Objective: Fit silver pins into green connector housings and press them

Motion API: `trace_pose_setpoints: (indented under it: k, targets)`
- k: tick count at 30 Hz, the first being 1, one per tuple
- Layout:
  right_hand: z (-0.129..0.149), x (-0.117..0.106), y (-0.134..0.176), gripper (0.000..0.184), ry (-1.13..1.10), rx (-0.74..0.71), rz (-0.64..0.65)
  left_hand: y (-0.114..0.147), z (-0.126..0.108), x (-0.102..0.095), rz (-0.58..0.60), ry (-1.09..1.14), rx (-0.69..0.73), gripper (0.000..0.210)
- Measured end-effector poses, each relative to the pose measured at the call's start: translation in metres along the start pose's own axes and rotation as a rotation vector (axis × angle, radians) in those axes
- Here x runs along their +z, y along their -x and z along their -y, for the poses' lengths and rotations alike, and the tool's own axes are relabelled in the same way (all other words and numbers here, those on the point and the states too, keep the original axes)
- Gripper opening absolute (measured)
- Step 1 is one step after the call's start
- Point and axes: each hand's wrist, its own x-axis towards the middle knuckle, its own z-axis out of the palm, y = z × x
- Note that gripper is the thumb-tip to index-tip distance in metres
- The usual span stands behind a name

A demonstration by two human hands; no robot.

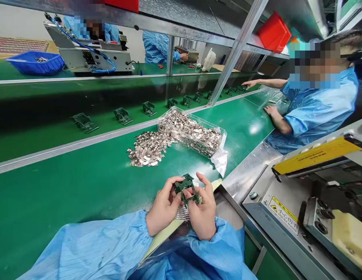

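Observation:
Both my hands hold one dark green plastic frame (187, 182) with square openings, just above the near table edge. My left hand (166, 204) grips its left side between thumb and fingers. On its right side, my right hand (202, 210) presses with the thumb, while the index finger points up. Any small part between the fingers is hidden. Below the frame lies a strip of silvery metal pieces (183, 213) on a pale yellow sheet (162, 235). Beyond my hands, a heap of small metal pieces (148, 149) spills beside a clear plastic tray (195, 146) full of them.
Several similar green frames (122, 116) stand in a row on the belt (52, 136) behind a metal rail. A machine (286, 206) with a hand-injury label stands close on my right. A co-worker (318, 89) in blue sits at the far right, one hand reaching to the belt.

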Motion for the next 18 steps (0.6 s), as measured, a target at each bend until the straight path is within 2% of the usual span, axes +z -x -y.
trace_pose_setpoints:
  k: [3,7,11,13,16,18]
  targets:
    - [-0.001,0.0,-0.001,0.017,-0.052,0.05,0.009,0.001,-0.002,0.001,-0.002,-0.014,-0.005,0.031]
    - [0.0,0.002,-0.005,0.021,-0.236,0.186,0.022,0.001,0.001,0.001,-0.009,-0.027,0.032,0.03]
    - [0.0,-0.007,-0.008,0.027,-0.434,0.294,0.096,0.001,0.005,-0.001,0.002,-0.004,0.033,0.033]
    - [0.001,-0.018,-0.008,0.03,-0.44,0.238,0.17,0.001,0.003,-0.004,0.011,0.015,0.015,0.037]
    - [0.007,-0.04,-0.008,0.059,-0.309,0.039,0.326,0.005,-0.008,-0.009,0.06,0.004,-0.021,0.038]
    - [0.015,-0.054,-0.006,0.067,-0.232,-0.094,0.409,0.011,-0.023,-0.011,0.133,-0.02,-0.045,0.036]
